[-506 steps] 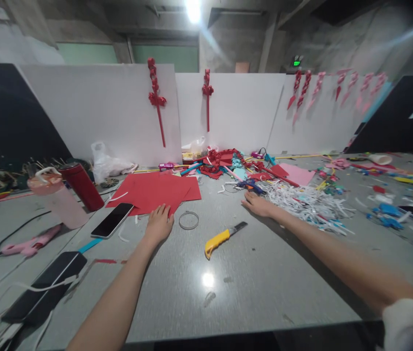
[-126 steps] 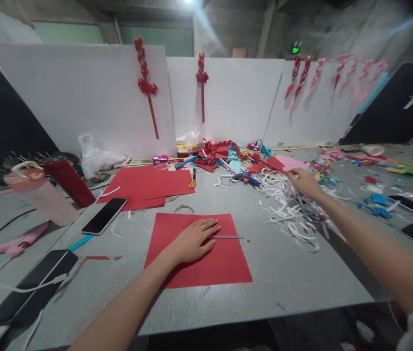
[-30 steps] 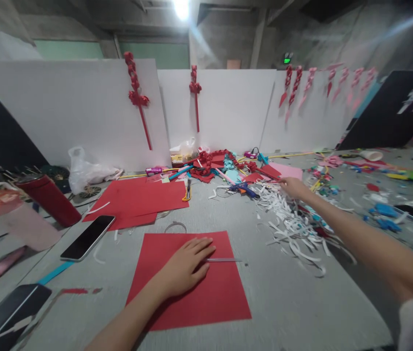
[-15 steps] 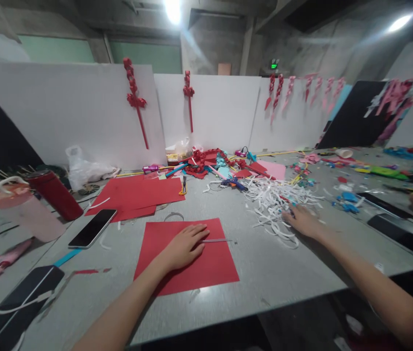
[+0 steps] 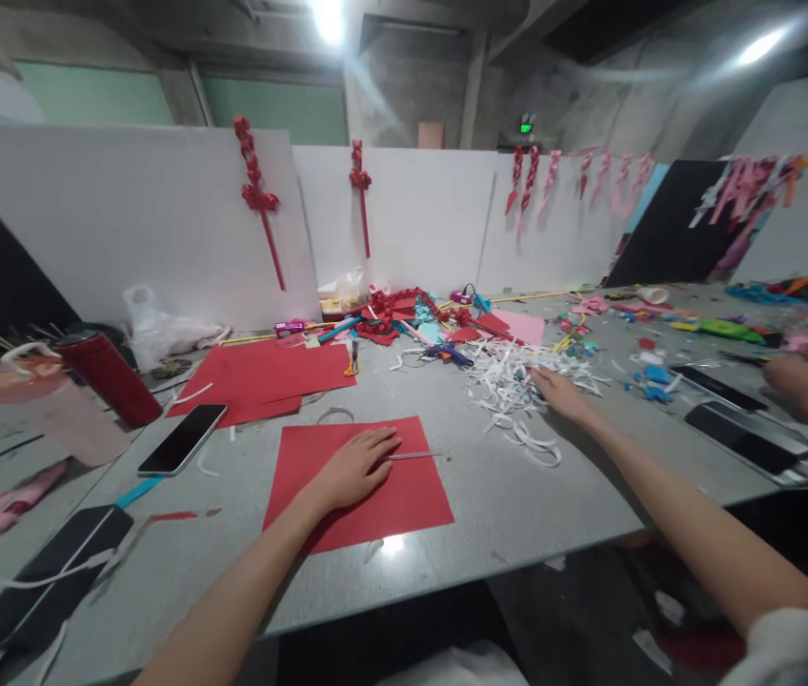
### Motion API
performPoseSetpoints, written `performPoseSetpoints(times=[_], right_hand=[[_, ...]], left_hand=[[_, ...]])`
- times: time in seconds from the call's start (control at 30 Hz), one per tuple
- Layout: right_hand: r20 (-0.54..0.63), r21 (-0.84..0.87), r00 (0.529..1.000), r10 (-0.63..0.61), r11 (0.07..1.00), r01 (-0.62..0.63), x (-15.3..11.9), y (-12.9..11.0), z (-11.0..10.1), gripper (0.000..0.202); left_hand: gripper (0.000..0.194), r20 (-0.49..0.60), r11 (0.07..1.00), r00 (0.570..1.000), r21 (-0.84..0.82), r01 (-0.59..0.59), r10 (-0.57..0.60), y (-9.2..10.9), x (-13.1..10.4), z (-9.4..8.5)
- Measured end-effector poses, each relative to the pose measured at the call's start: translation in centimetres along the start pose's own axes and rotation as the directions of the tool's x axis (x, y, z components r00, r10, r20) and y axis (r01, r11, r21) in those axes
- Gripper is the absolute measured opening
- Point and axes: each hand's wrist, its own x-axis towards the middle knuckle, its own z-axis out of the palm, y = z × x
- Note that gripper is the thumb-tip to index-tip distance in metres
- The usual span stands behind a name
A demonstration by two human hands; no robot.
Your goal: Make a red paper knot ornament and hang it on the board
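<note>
My left hand (image 5: 355, 467) lies flat with its fingers stretched out on a red paper sheet (image 5: 382, 510). From under its fingertips a thin, pale grey straight strip (image 5: 415, 455), perhaps a ruler, runs right across the sheet; the rest is hidden by the hand. Out to the right, my right hand (image 5: 562, 395) reaches to the edge of a heap of white paper strips (image 5: 496, 372). Its fingers are extended among the strips, the tips partly hidden, and I see nothing gripped. A grey ring-shaped band (image 5: 336, 413) lies just behind the sheet.
More red sheets (image 5: 268, 376) lie behind, with a yellow cutter (image 5: 353, 357). A blue glue gun (image 5: 447, 353) touches the heap. At left are a phone (image 5: 182, 439), a red flask (image 5: 114, 378) and a pink bottle (image 5: 61, 410). Another person's hands (image 5: 804, 376) work at far right.
The camera view has shifted slightly. My right hand has moved a little in the white strips, its fingers now nearer the heap's middle. My left hand stays on the red sheet.
</note>
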Motion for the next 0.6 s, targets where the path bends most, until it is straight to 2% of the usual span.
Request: performPoseSetpoints(times=[0.1,0.17,0.23,0.33,0.47,0.6], right_hand=[[-0.038,-0.017,0.999,0.023,1.0,-0.024,-1.0,-0.6,-1.1,0.058],[-0.015,-0.038,1.0,-0.012,0.999,0.012,-2.6,-1.4,-1.1,0.053],[0.043,-0.063,0.995,-0.094,0.993,0.097,-4.4,-2.9,-0.4,0.049],[0.14,-0.067,0.957,-0.255,0.962,0.266,-6.9,-6.3,1.2,0.047],[0.275,0.005,0.848,-0.452,0.883,0.469,-8.4,-12.2,3.2,0.045],[0.402,0.162,0.658,-0.636,0.757,0.633,-8.2,-18.1,5.0,0.036]], left_hand=[[0.05,-0.006,1.0,1.0,0.009,-0.005,0.005,-0.1,0.0,0.2],[0.05,-0.004,1.0,1.0,0.023,0.009,-0.009,0.1,0.1,0.3],[0.051,-0.001,0.999,0.999,0.041,0.034,-0.034,0.5,0.2,0.6],[0.051,0.006,0.996,0.998,0.063,0.059,-0.06,1.6,0.5,1.0],[0.048,0.024,0.997,1.0,0.079,0.006,-0.008,3.5,0.9,1.3],[0.041,0.015,0.995,0.996,0.048,-0.086,0.085,4.2,1.9,1.1]])
